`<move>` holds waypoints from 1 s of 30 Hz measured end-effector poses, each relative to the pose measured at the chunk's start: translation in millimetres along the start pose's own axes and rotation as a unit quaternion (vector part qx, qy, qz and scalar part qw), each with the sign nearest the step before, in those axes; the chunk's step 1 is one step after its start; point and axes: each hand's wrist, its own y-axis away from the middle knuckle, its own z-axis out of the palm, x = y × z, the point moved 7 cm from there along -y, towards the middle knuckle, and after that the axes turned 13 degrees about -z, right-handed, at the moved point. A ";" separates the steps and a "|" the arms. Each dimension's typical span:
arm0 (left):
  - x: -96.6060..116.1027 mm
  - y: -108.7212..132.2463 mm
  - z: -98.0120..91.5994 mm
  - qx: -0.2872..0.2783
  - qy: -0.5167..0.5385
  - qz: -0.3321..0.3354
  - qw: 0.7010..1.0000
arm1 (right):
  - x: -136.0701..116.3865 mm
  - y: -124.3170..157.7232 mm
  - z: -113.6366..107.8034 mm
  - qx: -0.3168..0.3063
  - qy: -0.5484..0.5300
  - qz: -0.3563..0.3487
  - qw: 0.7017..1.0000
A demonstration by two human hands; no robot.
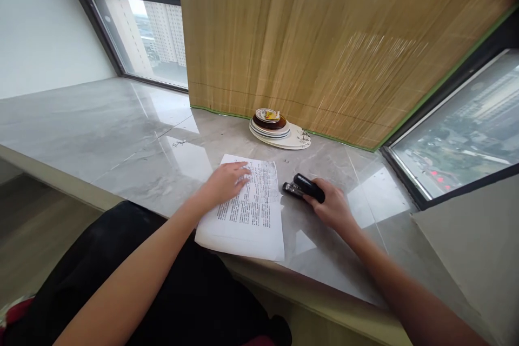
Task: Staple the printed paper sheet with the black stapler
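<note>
While the left hand [227, 181] lies spread flat on the floppy paper [249, 216] at frame centre, the right hand [334, 208] wraps the stapler [305, 186] beside it: rigid, likely best gripped along its body.

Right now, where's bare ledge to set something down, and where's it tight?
Widest bare stretch: marble ledge left of the paper, from the left hand back to the left window. Smaller patch right of the right hand, toward the right window. Tight: between paper, stapler and plate stack; the right hand grips the stapler beside the paper's edge.
</note>
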 end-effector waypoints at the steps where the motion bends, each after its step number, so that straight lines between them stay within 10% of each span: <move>1: -13.7 -3.9 -6.8 0.028 -0.007 -0.045 0.999 | -1.8 -0.6 -5.9 0.034 0.011 0.006 0.999; 5: -54.3 -6.9 -34.9 0.131 0.005 -0.173 0.976 | -39.4 -15.6 -8.3 0.069 -0.006 -0.019 0.997; 14: -80.6 0.1 -43.7 0.184 0.061 -0.236 0.952 | -149.8 -88.3 107.5 -0.069 -0.102 -0.125 0.984; 19: -85.1 0.3 -40.5 0.183 0.075 -0.237 0.951 | -124.9 -75.0 112.0 -0.096 -0.080 -0.108 0.986; 30: -95.3 -2.1 -39.0 0.217 0.130 -0.257 0.933 | -31.9 -28.0 21.1 -0.028 -0.078 -0.044 0.996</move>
